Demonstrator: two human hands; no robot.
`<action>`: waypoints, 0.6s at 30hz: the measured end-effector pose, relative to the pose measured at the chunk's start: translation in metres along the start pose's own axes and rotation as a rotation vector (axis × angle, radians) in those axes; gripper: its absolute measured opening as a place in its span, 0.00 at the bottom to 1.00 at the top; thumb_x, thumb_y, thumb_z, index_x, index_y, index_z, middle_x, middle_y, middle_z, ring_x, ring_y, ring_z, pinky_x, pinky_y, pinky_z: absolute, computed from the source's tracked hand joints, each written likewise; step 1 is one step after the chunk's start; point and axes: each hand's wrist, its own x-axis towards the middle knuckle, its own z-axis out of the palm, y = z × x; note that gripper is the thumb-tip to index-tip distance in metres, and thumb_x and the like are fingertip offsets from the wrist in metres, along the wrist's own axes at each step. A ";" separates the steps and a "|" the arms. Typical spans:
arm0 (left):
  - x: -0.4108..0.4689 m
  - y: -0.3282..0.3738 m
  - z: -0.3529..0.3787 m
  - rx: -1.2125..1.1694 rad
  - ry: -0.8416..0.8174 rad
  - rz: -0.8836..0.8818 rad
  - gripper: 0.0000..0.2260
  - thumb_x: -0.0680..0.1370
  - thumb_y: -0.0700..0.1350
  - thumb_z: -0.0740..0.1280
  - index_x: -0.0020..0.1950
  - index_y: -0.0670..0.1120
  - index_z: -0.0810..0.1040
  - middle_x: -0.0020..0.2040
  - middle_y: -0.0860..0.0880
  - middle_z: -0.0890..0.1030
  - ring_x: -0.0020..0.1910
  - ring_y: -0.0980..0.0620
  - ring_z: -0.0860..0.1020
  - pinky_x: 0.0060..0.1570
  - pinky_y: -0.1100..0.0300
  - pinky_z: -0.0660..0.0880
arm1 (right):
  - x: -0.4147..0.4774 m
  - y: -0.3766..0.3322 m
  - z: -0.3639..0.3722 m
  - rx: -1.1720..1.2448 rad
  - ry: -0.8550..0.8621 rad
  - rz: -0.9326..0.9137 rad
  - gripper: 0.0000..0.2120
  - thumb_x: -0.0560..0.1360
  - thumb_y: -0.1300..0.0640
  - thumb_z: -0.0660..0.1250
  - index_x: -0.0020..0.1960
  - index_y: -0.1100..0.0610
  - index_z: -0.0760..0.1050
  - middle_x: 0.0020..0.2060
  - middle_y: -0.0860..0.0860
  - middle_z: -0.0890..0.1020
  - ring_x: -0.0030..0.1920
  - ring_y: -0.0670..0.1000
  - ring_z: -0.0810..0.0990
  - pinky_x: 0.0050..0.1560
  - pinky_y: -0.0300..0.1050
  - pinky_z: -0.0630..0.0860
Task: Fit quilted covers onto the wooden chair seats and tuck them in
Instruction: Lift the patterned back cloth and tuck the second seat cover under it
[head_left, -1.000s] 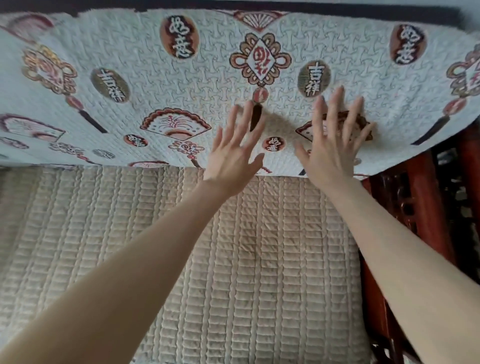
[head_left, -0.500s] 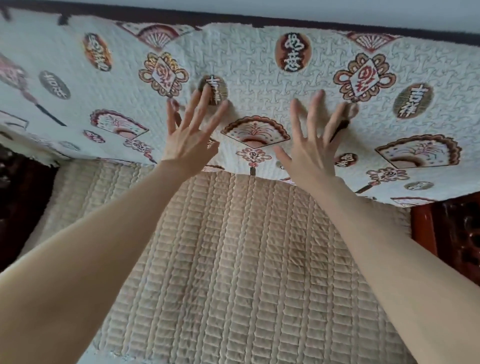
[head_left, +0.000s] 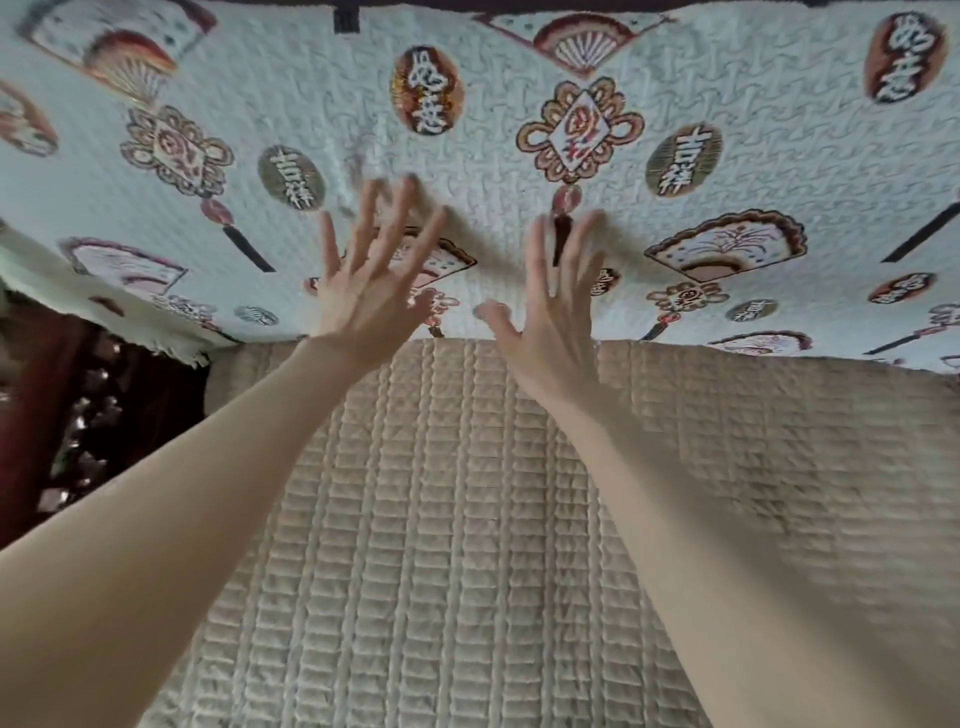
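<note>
**Backrest cover: smoothing pass, shifted left**

Left hand (head_left: 363, 301), right hand (head_left: 550, 322): both flat, fingers splayed, gripping nothing, against the patterned cover (head_left: 727, 171) draped over the backrest. Both have moved one motif leftward in the last second, so the smoothing is probably still under way. The beige quilted cover (head_left: 467, 519) lies on the seat below

Soft, even, fairly bright light. Motion blur smears the fingers (head_left: 364, 228), which throw faint shadows onto the patterned cover (head_left: 727, 156). Wide-angle distortion bows that cover's edges; the wooden frame (head_left: 31, 415) below its left corner sits dim.
</note>
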 end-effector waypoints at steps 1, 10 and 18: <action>-0.002 -0.003 0.004 0.017 -0.009 0.055 0.37 0.79 0.54 0.62 0.78 0.57 0.40 0.78 0.50 0.36 0.77 0.44 0.36 0.71 0.34 0.40 | 0.002 -0.003 0.002 0.028 0.054 0.019 0.40 0.78 0.45 0.61 0.79 0.56 0.40 0.75 0.65 0.35 0.75 0.67 0.36 0.73 0.65 0.43; -0.049 -0.099 0.029 0.118 -0.128 -0.282 0.34 0.80 0.57 0.58 0.77 0.58 0.39 0.76 0.54 0.30 0.75 0.44 0.33 0.71 0.33 0.41 | 0.013 -0.067 0.063 0.224 -0.226 0.034 0.42 0.79 0.45 0.62 0.77 0.44 0.32 0.71 0.57 0.23 0.74 0.65 0.31 0.73 0.68 0.50; -0.059 -0.139 0.048 0.183 -0.102 -0.126 0.33 0.80 0.57 0.57 0.78 0.57 0.39 0.76 0.52 0.31 0.76 0.45 0.34 0.72 0.36 0.37 | 0.008 -0.091 0.113 0.256 -0.134 0.117 0.44 0.78 0.50 0.65 0.78 0.47 0.33 0.72 0.58 0.24 0.76 0.63 0.37 0.69 0.65 0.64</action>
